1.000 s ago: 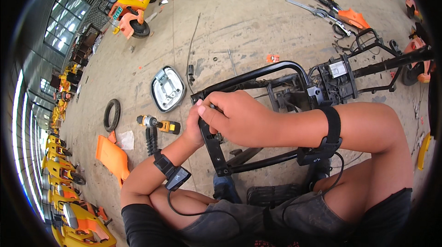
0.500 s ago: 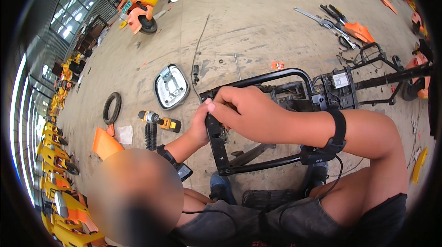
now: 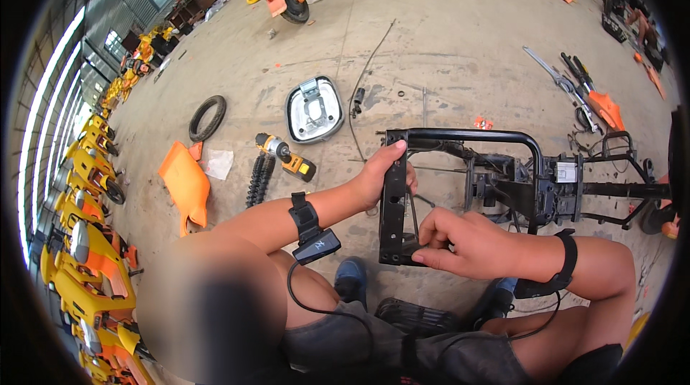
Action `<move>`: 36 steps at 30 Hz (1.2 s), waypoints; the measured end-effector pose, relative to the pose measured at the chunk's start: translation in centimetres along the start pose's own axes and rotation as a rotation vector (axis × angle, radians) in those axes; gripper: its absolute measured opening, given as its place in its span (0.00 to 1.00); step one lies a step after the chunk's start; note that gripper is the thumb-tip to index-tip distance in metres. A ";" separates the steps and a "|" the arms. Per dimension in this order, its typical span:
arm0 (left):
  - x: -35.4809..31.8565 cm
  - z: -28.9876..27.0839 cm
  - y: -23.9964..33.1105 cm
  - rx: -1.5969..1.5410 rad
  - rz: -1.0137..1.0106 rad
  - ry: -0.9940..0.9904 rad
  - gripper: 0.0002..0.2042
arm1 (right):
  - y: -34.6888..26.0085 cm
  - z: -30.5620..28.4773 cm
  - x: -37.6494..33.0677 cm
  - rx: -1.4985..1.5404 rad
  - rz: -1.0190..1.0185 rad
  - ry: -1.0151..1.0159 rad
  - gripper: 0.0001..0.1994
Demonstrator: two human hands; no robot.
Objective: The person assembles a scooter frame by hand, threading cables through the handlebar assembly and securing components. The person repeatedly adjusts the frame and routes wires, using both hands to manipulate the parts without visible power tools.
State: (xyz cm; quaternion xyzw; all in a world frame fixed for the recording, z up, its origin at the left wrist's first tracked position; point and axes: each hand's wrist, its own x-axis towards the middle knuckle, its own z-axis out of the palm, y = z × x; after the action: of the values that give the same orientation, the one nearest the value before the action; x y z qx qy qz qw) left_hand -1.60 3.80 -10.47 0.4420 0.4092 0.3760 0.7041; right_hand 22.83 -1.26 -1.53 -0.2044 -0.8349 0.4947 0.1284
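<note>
A: Head view: what do the hands hold?
B: The left hand is wrapped around the upright black bar of a metal frame on the concrete floor. The right hand pinches the bar's lower end.
A: Which way does the frame run?
B: Lengthwise to the right. A cordless drill lies to its left.

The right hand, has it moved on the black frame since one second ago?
Yes. The right hand went from the black frame's top corner down to its lower end.
</note>
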 end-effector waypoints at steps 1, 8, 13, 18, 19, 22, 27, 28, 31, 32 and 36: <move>0.1 0.2 0.0 0.003 -0.006 0.010 0.37 | 0.0 0.0 -0.2 -0.017 -0.006 0.004 0.15; -0.1 0.5 0.1 -0.016 -0.024 0.061 0.36 | 1.8 0.9 -0.5 -0.196 -0.175 0.001 0.14; 0.0 0.5 -0.1 -0.138 0.011 0.076 0.32 | 3.2 1.6 -0.4 -0.310 -0.224 -0.035 0.14; 0.1 0.3 -0.1 -0.084 0.013 0.055 0.33 | 5.3 2.5 -0.6 -0.371 -0.191 -0.051 0.13; 0.0 0.2 -0.1 -0.049 0.011 0.045 0.34 | 5.3 2.3 -0.6 -0.320 -0.151 -0.074 0.13; -0.1 0.2 0.0 -0.016 -0.002 0.035 0.35 | 5.0 2.0 -0.4 -0.279 -0.113 -0.112 0.13; 0.0 0.0 -0.5 -0.107 0.026 0.054 0.32 | 5.3 2.6 -0.3 -0.368 -0.140 -0.042 0.15; 0.0 0.1 -0.5 -0.108 0.020 0.047 0.32 | 5.3 2.7 -0.4 -0.399 -0.138 -0.022 0.16; 0.1 0.2 -0.3 -0.118 0.003 0.037 0.32 | 5.7 2.6 -0.1 -0.413 -0.202 -0.035 0.18; 0.2 0.2 -0.4 -0.126 0.001 0.039 0.33 | 5.9 2.7 0.0 -0.427 -0.217 -0.032 0.18; -0.1 0.1 -0.3 -0.108 -0.009 0.054 0.34 | 6.2 2.3 0.1 -0.495 -0.216 0.000 0.17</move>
State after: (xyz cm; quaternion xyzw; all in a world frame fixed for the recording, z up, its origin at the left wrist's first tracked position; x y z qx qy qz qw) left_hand -1.47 3.54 -10.71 0.3913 0.4092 0.4061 0.7173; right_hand 23.11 -0.33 -8.09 -0.1390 -0.9474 0.2589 0.1265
